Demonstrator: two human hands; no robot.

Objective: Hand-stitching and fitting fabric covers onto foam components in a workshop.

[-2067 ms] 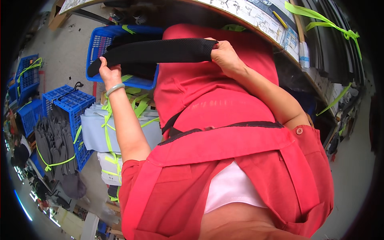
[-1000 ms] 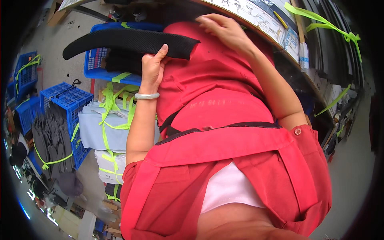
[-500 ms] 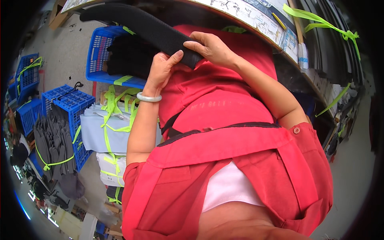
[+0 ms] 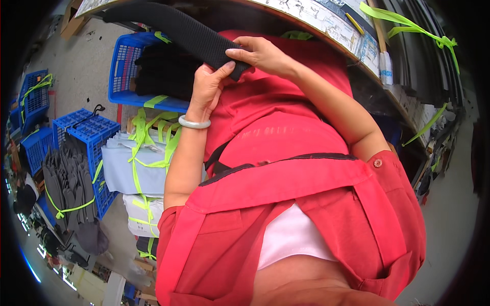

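A long black strip of textured, mesh-like fabric [image 4: 191, 38] stretches from my lap toward the upper left, its far end curved. My left hand [image 4: 209, 84] grips the strip's near end from below, thumb on top, with a pale bangle at the wrist. From the other side my right hand [image 4: 263, 55] pinches the same end, its thumb and fingers on the upper face. The fingertips under the fabric are hidden. Beneath both hands lies my red apron [image 4: 286, 112].
Left of my lap stands a blue crate [image 4: 122, 66] holding dark pieces. Bundles of light-blue fabric [image 4: 125, 163] tied with yellow-green strips sit below it. More blue crates [image 4: 94, 135] and grey bundled pieces [image 4: 69, 178] are farther left. A worktable edge [image 4: 306, 23] crosses ahead.
The near end of the black strip has shifted slightly up and left with both hands. My right hand has slid a little left along it.
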